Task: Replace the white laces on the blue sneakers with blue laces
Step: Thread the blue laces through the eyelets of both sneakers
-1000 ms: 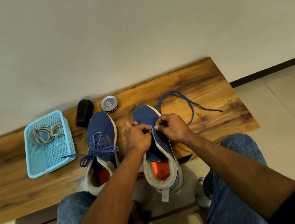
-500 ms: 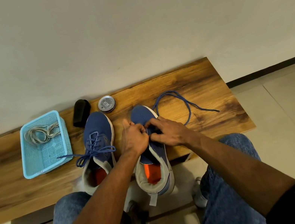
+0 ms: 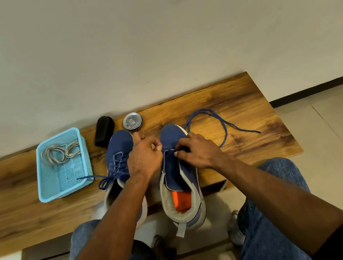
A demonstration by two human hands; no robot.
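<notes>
Left hand (image 3: pixel 145 157): curled on the right shoe (image 3: pixel 177 172), which is kept steady on the desk (image 3: pixel 240 99).
Right hand (image 3: pixel 195 151): blue lace (image 3: pixel 222 125) is pinched at the eyelets for threading.
White laces (image 3: pixel 59 151): put aside in the basket (image 3: pixel 43 175).

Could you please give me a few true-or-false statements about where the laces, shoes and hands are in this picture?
1. The white laces lie inside the light blue basket. True.
2. The left sneaker has no lace in it. False: it is already laced with a blue lace tied in a bow.
3. Both the left hand and the right hand are at the right sneaker, near its front eyelets. True.
4. The loose blue lace hangs off the edge of the wooden bench. False: it trails across the bench top to the right of the shoe.
5. The round tin sits in the basket. False: it stands on the bench behind the sneakers.
</notes>
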